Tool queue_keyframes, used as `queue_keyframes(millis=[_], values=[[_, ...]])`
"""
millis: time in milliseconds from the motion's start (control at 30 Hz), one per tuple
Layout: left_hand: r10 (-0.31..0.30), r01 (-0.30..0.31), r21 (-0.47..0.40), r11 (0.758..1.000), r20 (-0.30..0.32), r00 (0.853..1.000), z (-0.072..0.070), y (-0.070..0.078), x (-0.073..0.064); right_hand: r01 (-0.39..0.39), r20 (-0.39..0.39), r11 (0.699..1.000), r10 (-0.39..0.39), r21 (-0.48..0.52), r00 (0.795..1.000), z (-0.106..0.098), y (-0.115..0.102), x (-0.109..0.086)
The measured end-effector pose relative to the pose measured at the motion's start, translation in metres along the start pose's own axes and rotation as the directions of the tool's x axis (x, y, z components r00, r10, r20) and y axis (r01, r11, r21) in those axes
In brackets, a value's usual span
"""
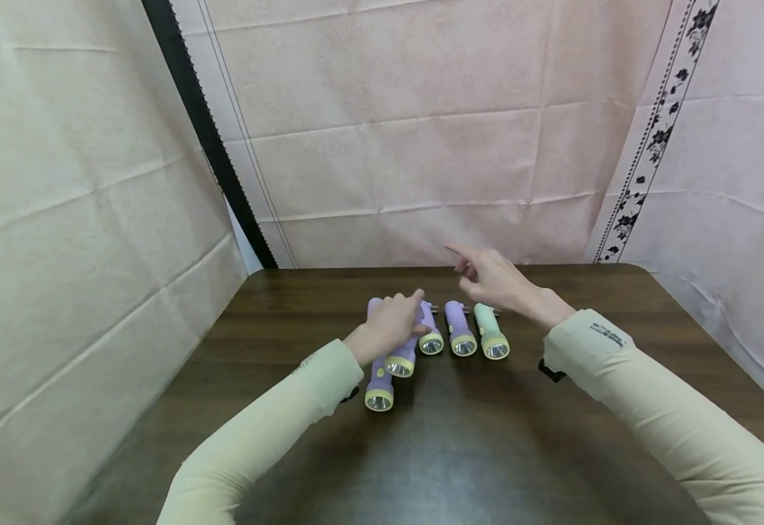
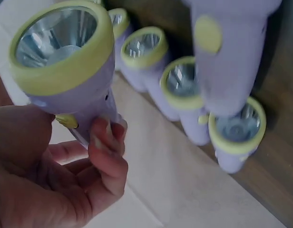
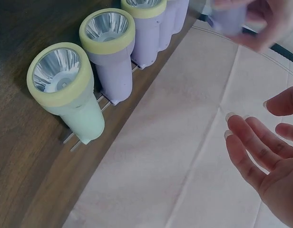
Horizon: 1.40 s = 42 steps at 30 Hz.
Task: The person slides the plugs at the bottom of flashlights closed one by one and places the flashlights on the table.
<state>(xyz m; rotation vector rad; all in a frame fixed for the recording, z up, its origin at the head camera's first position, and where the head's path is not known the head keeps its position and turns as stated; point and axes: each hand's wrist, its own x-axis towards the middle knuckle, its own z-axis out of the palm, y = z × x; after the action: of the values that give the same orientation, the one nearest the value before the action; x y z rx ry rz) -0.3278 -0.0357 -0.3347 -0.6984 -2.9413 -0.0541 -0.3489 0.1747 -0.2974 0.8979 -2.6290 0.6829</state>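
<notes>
My left hand (image 1: 387, 328) grips a lilac flashlight (image 2: 89, 102) with a yellow rim, raised above the table, its lens facing back toward me. Its fingers and thumb wrap the barrel. Below it, another lilac flashlight (image 1: 379, 392) lies nearest to me, partly hidden by the hand. My right hand (image 1: 495, 281) hovers beyond the row, holding nothing, with its fingers loosely extended. Nearest to it lies a mint-green flashlight (image 3: 82, 114), then a lilac flashlight (image 3: 113, 76) alongside. One more lilac flashlight (image 1: 431, 335) lies close to the left hand. Metal prongs stick out from the flashlights' sides.
The flashlights lie on a dark brown wooden table (image 1: 447, 452), lenses toward me. Its far edge meets a pale creased cloth (image 1: 421, 168) that hangs behind. Similar cloth hangs at the left (image 1: 80, 219) and right.
</notes>
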Motion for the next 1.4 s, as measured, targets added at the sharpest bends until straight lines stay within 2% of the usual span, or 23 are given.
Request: queue_keyframes(millis=[133, 300, 500, 667, 767, 933, 1400], values=[[-0.005, 0.004, 0.099, 0.995, 0.012, 1.000, 0.012, 0.012, -0.006, 0.009, -0.009, 1.000, -0.009, -0.001, 1.000, 0.001, 0.001, 0.001], [-0.021, 0.015, 0.170, 0.985, 0.032, 0.999, 0.024, 0.023, -0.007, 0.015, -0.037, 1.000, -0.015, 0.006, 0.999, 0.000, 0.001, 0.002], [-0.022, 0.012, 0.239, 0.971, 0.037, 0.999, 0.039, 0.030, -0.008, 0.015, -0.069, 1.000, -0.014, 0.010, 0.998, -0.001, 0.002, 0.001], [-0.032, 0.020, 0.255, 0.967, 0.042, 0.999, 0.050, 0.034, -0.009, 0.007, -0.088, 1.000, -0.007, 0.009, 0.996, -0.001, 0.006, -0.002], [-0.041, 0.031, 0.263, 0.964, 0.032, 0.999, 0.053, 0.036, -0.009, 0.000, -0.101, 1.000, 0.000, 0.003, 0.995, -0.002, 0.008, -0.002], [-0.044, 0.037, 0.318, 0.947, 0.014, 0.999, 0.054, 0.038, -0.009, 0.000, -0.110, 1.000, -0.001, -0.009, 0.994, -0.005, 0.010, -0.003], [-0.085, 0.065, 0.349, 0.935, 0.041, 0.996, 0.057, 0.034, -0.006, 0.006, -0.122, 1.000, -0.008, -0.019, 0.993, -0.002, 0.011, -0.003]])
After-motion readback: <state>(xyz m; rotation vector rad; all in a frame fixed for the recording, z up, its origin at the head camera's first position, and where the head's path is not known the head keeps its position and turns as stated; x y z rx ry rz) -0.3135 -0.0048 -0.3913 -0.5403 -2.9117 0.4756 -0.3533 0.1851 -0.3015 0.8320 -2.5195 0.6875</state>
